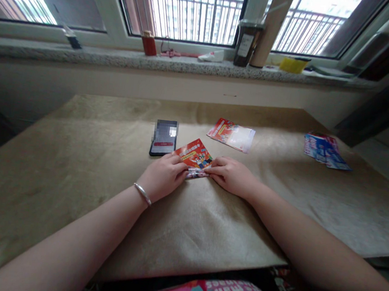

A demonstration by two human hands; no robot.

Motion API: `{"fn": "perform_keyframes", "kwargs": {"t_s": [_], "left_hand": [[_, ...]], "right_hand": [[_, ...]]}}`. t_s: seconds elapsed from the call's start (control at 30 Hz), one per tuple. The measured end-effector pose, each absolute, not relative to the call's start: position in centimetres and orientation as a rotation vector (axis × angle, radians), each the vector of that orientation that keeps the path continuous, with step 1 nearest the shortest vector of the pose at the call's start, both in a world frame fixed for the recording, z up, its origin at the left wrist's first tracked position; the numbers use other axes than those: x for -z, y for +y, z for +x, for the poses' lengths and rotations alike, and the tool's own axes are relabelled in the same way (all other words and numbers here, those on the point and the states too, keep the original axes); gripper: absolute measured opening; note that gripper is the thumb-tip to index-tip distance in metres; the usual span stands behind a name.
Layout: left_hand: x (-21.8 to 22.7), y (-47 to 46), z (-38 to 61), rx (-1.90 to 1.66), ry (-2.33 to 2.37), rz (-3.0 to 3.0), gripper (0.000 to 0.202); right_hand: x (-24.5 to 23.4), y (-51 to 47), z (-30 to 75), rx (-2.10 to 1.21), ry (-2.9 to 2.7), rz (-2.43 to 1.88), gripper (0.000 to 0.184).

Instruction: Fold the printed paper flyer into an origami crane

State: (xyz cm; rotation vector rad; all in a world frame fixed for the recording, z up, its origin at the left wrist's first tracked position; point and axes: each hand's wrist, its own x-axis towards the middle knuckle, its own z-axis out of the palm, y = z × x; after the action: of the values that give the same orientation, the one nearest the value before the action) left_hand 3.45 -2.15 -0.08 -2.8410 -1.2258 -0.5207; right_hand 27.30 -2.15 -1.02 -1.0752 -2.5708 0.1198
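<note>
A red printed leaflet (193,154) lies on the brown paper-covered table (74,160), its near edge folded up. My left hand (163,177), with a silver bracelet on the wrist, presses closed fingers onto the leaflet's left near corner. My right hand (231,175) pinches the fold at the right near corner. Both hands meet over the folded strip (196,173). A black phone (163,138) lies flat just beyond my left hand, touching the leaflet's far left side.
A red and white leaflet (232,134) lies further back. A blue leaflet (324,151) sits at the table's right edge. The stone windowsill (103,56) holds a red tin (149,44), a dark jar (246,44), a cardboard tube (273,26) and a yellow tub (294,64).
</note>
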Motion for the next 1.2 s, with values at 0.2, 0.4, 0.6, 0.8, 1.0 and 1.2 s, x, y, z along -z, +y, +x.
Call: {"fn": "perform_keyframes", "kwargs": {"t_s": [0.2, 0.4, 0.6, 0.8, 1.0, 1.2], "left_hand": [[-0.5, -3.6, 3.9, 0.244, -1.243, -2.745, 0.027], [-0.4, -3.7, 4.4, 0.220, -1.204, -2.715, 0.026], [0.2, -3.5, 4.6, 0.228, -1.148, -2.774, 0.025], [0.2, -3.5, 4.5, 0.216, -1.120, -2.787, 0.033], [0.2, -3.4, 4.6, 0.221, -1.085, -2.798, 0.033], [0.4, -3.3, 4.6, 0.208, -1.039, -2.755, 0.034]], "right_hand": [[1.1, -2.1, 27.2, -0.115, -2.574, -1.068, 0.025], [0.9, -2.1, 27.1, -0.109, -2.571, -1.085, 0.025], [0.9, -2.1, 27.1, -0.113, -2.565, -1.085, 0.023], [0.9, -2.1, 27.0, -0.097, -2.577, -1.088, 0.025], [0.9, -2.1, 27.0, -0.118, -2.556, -1.084, 0.024], [0.9, -2.0, 26.9, -0.150, -2.536, -1.098, 0.023]]}}
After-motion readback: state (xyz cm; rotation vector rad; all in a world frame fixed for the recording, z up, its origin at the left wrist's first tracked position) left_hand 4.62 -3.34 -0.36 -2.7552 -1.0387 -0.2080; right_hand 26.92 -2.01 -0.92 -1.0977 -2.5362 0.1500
